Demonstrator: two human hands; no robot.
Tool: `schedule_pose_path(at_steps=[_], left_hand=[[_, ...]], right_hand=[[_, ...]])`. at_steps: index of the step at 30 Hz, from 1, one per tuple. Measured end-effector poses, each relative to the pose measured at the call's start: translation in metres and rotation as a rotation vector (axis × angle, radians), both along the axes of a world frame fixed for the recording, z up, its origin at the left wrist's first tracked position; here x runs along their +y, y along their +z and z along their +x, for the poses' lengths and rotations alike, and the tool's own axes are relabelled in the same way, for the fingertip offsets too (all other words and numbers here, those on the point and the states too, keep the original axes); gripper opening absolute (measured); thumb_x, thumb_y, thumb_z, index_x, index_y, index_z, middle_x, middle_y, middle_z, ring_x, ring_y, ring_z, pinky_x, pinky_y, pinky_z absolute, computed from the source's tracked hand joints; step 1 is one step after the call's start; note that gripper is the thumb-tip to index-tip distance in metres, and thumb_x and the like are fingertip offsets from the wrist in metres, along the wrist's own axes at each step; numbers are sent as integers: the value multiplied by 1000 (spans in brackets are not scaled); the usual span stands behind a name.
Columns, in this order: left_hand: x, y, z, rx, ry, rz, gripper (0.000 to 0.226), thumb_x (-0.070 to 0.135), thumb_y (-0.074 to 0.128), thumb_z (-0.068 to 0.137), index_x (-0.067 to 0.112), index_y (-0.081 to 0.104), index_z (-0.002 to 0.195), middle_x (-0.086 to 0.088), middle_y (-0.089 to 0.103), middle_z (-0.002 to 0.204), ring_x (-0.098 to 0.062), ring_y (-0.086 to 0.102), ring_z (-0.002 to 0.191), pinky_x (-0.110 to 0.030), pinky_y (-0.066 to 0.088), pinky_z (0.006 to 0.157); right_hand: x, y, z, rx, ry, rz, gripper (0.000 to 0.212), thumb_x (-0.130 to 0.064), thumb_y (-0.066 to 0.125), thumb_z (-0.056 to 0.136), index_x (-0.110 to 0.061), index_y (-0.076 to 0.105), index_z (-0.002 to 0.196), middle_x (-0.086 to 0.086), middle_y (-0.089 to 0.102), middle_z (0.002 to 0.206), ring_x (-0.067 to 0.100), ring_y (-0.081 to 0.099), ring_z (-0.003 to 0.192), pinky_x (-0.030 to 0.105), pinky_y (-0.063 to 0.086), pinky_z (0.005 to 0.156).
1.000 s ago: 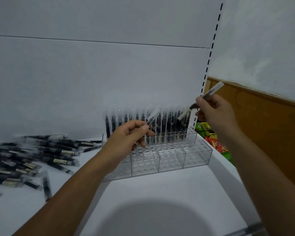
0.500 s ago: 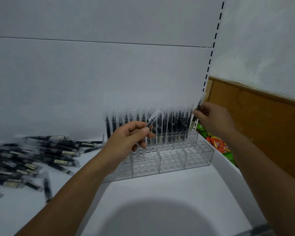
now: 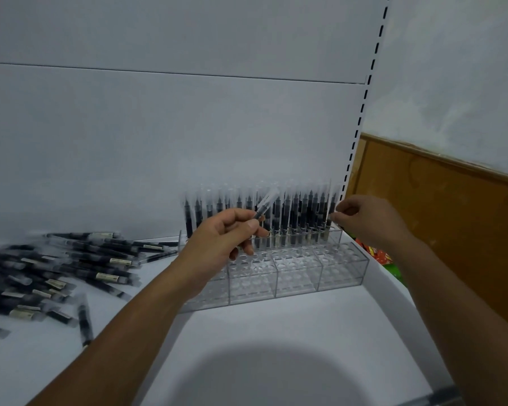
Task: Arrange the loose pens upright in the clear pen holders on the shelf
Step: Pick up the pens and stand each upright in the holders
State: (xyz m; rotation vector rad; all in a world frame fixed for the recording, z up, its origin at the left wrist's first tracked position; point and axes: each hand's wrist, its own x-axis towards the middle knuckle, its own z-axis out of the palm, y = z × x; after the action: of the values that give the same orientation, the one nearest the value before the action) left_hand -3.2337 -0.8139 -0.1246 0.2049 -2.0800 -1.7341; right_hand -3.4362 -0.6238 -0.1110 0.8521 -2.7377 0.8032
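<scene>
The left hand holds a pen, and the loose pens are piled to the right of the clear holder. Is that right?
No. The head view shows the loose pens piled to the left of the clear holder; the left hand does hold a pen.

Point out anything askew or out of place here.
The loose pens lie in a jumbled heap left of the pen holder, crossing at all angles; one stray pen lies apart, nearer the front. The standing pens look straight.
</scene>
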Motion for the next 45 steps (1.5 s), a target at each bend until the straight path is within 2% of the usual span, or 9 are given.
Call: schedule_pose_path(at_steps=[4,10,15,19,22,26,30,39,45], left_hand=[[1,-1,0,27,31,7,15,15,53,96,13,63,107,1,74,93,-7,59,63,-17,43,53],[8,0,0,88,91,-24,15,15,57,95,16,64,108,2,74,88,-8,60,63,-15,44,55],[6,4,7,88,74,-123,17,18,57,95,25,65,108,4,73,89,-8,64,69,-19,48,62],[-12,8,21,15,122,-291,17,27,62,92,37,63,105,13,71,99,-4,66,92,-28,53,86],[-35,5,48,-110,215,-549,24,36,61,91,39,59,115,25,62,111,12,56,101,-20,46,91],[-66,-11,87,-199,337,-597,40,54,56,85,40,55,123,26,54,122,8,51,110,-25,44,97],[-69,-30,96,-303,263,-573,69,69,48,75,40,43,137,25,41,138,4,41,123,-24,35,103],[-71,-39,90,-359,181,-467,68,71,45,83,46,31,145,25,26,153,1,24,140,-26,21,113],[-71,-41,91,-358,138,-461,62,63,44,89,42,31,147,25,24,153,2,22,140,-21,18,107]], right_hand=[[6,13,32,160,-14,-188,21,-36,61,94,-21,72,103,-9,67,89,3,56,75,21,43,61],[-33,17,94,-305,411,-346,22,-45,64,88,-27,71,100,-7,70,88,10,65,79,24,53,67],[-60,21,110,-426,476,-559,16,-29,70,89,-15,72,83,-7,67,68,2,62,62,14,45,56],[-71,28,113,-509,513,-676,21,-23,69,89,-2,71,92,3,67,74,7,62,66,18,50,58],[-80,33,111,-517,507,-720,16,-20,68,90,-6,71,97,2,69,78,5,64,67,17,53,62],[-99,33,114,-484,502,-751,6,-17,69,89,-14,67,94,1,72,81,7,67,68,19,53,61],[-124,28,121,-353,508,-717,5,-20,69,89,-20,65,91,7,73,88,11,70,76,20,52,64],[-159,23,125,-175,511,-531,7,-26,70,89,-28,64,87,-4,70,85,18,69,85,42,58,82],[-171,23,134,-1,499,-254,10,-33,69,89,-24,65,92,-11,67,85,11,64,77,31,53,72]])
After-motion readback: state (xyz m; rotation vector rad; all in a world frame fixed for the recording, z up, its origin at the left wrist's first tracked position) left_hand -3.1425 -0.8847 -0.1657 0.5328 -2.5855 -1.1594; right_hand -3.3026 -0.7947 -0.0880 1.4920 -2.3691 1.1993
